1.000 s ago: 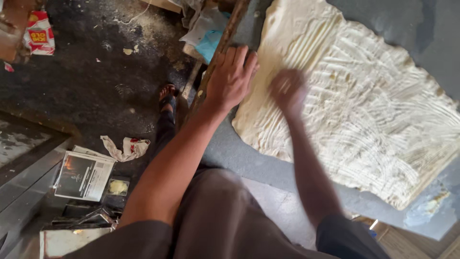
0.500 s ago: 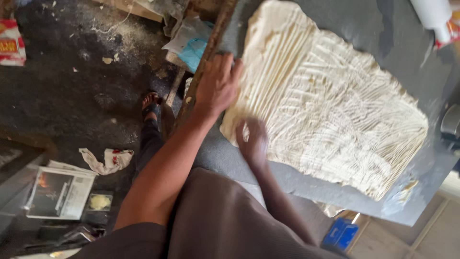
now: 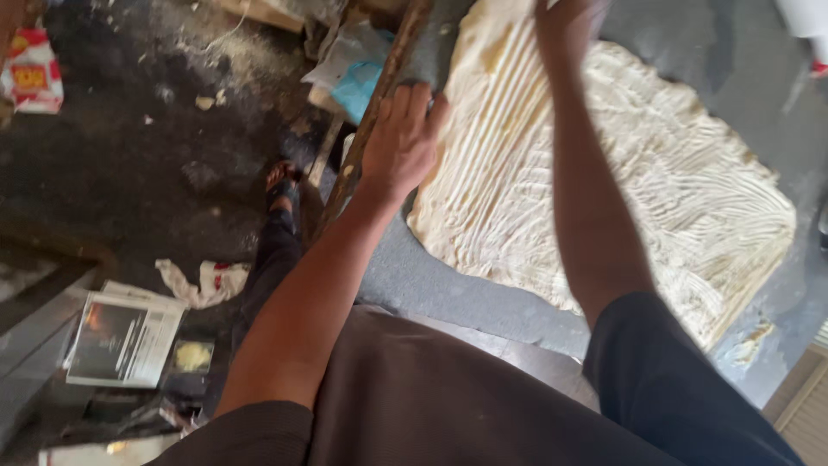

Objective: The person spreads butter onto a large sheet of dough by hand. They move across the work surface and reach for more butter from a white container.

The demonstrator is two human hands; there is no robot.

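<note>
Both hands on a wide dough sheet [image 3: 604, 198] spread over a grey worktop [image 3: 457, 285].

Left hand [image 3: 401, 142]: arm stretched forward, palm down, fingers spread and flat, gripping nothing; it presses on the table's near-left edge with fingertips touching the dough's left border. Right hand [image 3: 565, 22]: arm reaches far across the sheet, hand at the top frame edge, blurred and partly cut off, so can't tell whether it's flat or clenched. Dough is pale cream, ridged with finger grooves, and lies between and beyond both hands, covering most of the worktop. A wooden strip [image 3: 375, 121] runs along the table edge. Dark dirty floor [image 3: 129, 155] at left with a crumpled rag [image 3: 203, 283], printed paper [image 3: 121, 341] and a red-yellow packet [image 3: 33, 76].
</note>
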